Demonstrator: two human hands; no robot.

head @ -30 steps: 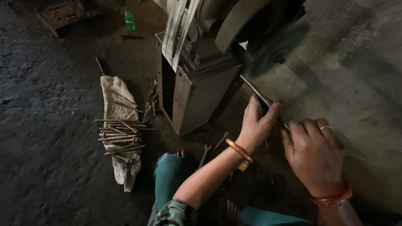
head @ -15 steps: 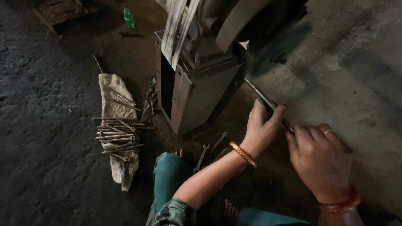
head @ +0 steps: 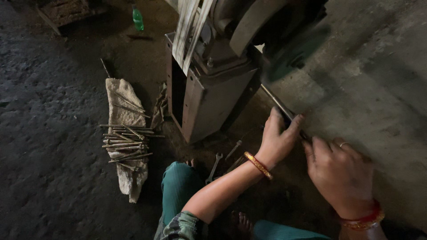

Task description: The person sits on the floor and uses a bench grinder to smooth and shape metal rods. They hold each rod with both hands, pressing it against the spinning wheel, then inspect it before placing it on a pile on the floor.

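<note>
A thin metal rod [head: 276, 103] runs up from my hands to the spinning green wheel [head: 289, 55] of a grinding machine [head: 213, 89]. My left hand [head: 278, 140], with a gold bangle at the wrist, pinches the rod near its middle. My right hand [head: 340, 173], wearing a ring and red bangles, closes over the rod's lower end. The rod's tip reaches the wheel's lower edge.
A pile of several thin metal rods [head: 126, 140] lies across a flat stone [head: 124, 133] at the left. Spanners [head: 215, 166] lie on the dark floor by my knee. A green bottle [head: 138, 18] stands at the top. A concrete surface [head: 373, 89] fills the right.
Both hands have slid slightly down and right along the rod; the view has shifted a little. The rod stays against the wheel.
</note>
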